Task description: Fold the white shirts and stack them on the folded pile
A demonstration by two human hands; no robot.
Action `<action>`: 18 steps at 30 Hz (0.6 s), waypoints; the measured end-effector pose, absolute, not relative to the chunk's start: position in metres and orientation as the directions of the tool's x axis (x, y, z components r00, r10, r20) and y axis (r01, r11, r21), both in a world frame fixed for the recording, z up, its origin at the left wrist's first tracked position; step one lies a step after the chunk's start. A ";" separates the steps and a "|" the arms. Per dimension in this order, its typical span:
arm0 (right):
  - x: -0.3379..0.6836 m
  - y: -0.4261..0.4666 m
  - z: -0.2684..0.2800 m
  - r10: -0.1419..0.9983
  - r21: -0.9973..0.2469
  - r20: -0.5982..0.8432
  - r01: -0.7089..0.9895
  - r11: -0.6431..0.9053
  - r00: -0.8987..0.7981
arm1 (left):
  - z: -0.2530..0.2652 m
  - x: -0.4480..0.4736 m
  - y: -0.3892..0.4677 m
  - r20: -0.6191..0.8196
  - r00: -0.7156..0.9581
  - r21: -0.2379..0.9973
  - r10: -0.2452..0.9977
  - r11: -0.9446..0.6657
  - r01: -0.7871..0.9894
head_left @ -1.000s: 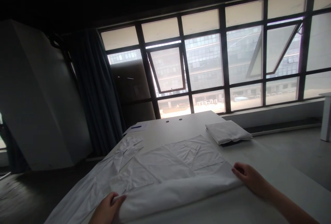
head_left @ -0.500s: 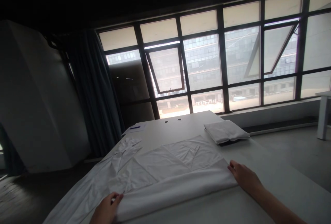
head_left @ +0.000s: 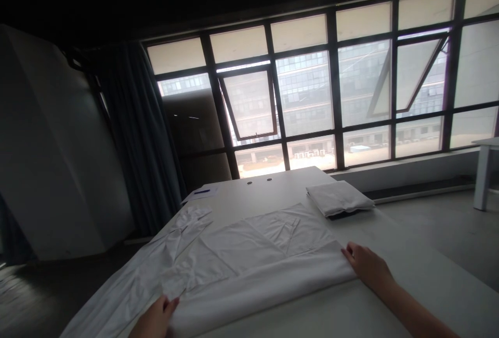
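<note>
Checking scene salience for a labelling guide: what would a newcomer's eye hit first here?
The bright windows across the back, two panes tilted open, against the dark room. Next, the creased white cloth on the near part of the white table, with the left hand and right hand at opposite ends of its near fold.

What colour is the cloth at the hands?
White cloth, no print visible; it shows in the head view.

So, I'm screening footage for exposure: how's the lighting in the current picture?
Head view: the windows are bright and washed out; the ceiling is nearly black; the blue curtain is dim; the spread white cloth looks greyish, but its detail is readable.
</note>
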State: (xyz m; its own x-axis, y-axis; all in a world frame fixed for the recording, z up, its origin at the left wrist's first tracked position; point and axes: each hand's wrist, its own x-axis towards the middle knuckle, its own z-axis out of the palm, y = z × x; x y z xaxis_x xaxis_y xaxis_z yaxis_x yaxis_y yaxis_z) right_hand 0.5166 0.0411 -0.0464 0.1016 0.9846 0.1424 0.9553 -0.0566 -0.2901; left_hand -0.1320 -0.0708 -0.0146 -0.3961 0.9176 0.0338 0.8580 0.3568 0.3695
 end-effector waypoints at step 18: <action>0.516 0.042 -0.037 0.984 -0.341 0.112 0.936 -0.091 0.137 | 0.011 -0.062 -0.064 0.402 -0.248 0.227 0.881 0.166 0.960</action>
State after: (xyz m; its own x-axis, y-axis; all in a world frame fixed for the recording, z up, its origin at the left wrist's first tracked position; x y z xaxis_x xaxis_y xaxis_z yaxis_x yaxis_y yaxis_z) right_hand 0.5158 0.0416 -0.0374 0.1367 0.9842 0.1124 0.9356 -0.0910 -0.3412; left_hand -0.0619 -0.0641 0.0115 -0.2481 0.8812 0.4024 0.9595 0.1664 0.2271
